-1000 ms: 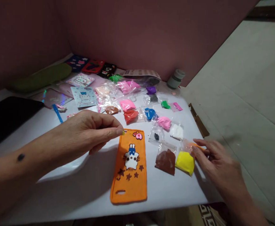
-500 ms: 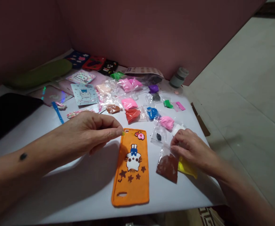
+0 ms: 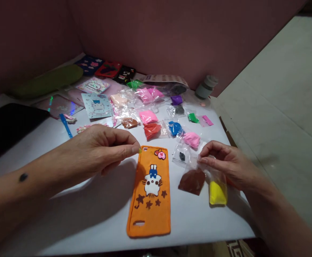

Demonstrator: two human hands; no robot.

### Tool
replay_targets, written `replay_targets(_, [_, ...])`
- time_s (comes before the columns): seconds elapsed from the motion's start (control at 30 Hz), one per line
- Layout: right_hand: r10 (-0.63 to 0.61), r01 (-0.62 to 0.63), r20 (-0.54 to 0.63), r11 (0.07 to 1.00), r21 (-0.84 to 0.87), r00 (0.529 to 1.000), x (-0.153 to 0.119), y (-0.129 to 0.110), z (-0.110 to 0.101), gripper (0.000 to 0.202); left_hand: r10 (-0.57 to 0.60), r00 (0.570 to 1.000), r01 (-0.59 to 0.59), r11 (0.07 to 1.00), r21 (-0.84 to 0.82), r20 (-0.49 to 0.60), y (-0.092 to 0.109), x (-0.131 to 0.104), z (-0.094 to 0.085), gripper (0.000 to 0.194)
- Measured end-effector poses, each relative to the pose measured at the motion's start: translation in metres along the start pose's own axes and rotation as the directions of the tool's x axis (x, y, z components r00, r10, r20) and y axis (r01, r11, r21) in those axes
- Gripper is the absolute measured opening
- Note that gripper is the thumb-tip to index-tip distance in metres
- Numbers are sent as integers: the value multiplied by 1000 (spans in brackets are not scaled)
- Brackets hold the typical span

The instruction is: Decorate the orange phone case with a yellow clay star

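My left hand [image 3: 110, 146] is closed in a pinch, with a tiny yellow-green bit of clay [image 3: 140, 151] at the fingertips. That bit is right beside the top left corner of an orange phone case [image 3: 156, 217], which carries a white cat figure in blue, brown stars and a pink-and-red cherry shape. My right hand [image 3: 222, 159] pinches the clear top edge of a bag of brown clay [image 3: 192, 181]. Below that hand is a bag of yellow clay [image 3: 218, 193], and a small bag with a black lump [image 3: 182, 156] lies to its left.
Several bags of coloured clay, among them pink [image 3: 191, 139], blue [image 3: 174, 128] and red [image 3: 152, 131], lie beyond the case. A blue modelling tool [image 3: 65, 125] is at the left, a jar [image 3: 206, 87] at the back right. Pink panels [image 3: 158, 39] stand behind.
My right hand has lifted slightly, and the brown clay bag's top tilts with it. More of the yellow bag shows, now upright. My left hand has stayed at the case corner.
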State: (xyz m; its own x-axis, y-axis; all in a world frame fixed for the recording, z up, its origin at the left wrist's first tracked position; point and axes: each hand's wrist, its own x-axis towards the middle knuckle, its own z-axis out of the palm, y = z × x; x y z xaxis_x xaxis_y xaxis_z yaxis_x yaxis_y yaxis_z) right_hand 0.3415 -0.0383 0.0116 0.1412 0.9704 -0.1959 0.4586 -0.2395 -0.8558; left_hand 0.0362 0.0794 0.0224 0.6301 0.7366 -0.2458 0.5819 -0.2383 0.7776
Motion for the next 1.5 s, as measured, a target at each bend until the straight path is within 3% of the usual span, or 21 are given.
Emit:
replay_targets(0.2, [14, -8, -64, 996, 93, 998, 3, 1, 4, 15, 0, 1000, 0, 1000, -11, -12, -3, 2, 0, 47])
replay_targets(0.5, [-32, 30, -166, 999, -10, 986, 0, 7, 8, 15, -36, 999, 36, 999, -33, 2, -5, 5, 1, 43])
replay_targets(0.9, [-81, 70, -51, 980, -187, 995, 2, 6, 4, 14, -85, 994, 97, 974, -204, 65, -1, 6, 5, 36])
replay_targets(1.03, [-82, 70, -50, 978, -197, 995, 2, 4, 4, 23, -98, 990, 121, 963, -243, 103, -1, 6, 6, 36])
replay_targets(1.23, [-146, 130, -35, 951, -279, 989, 7, 13, 5, 25, -74, 979, 162, 845, -510, 188, -6, 8, 12, 24])
replay_targets(1.33, [-231, 197, -69, 925, -326, 971, 5, 14, 3, 16, -71, 978, 173, 797, -579, 194, -8, 9, 16, 20])
replay_targets(1.5, [-408, 276, -258, 862, -426, 876, -16, -8, 4, 20, -56, 974, 193, 718, -669, 221, -5, 6, 18, 21])
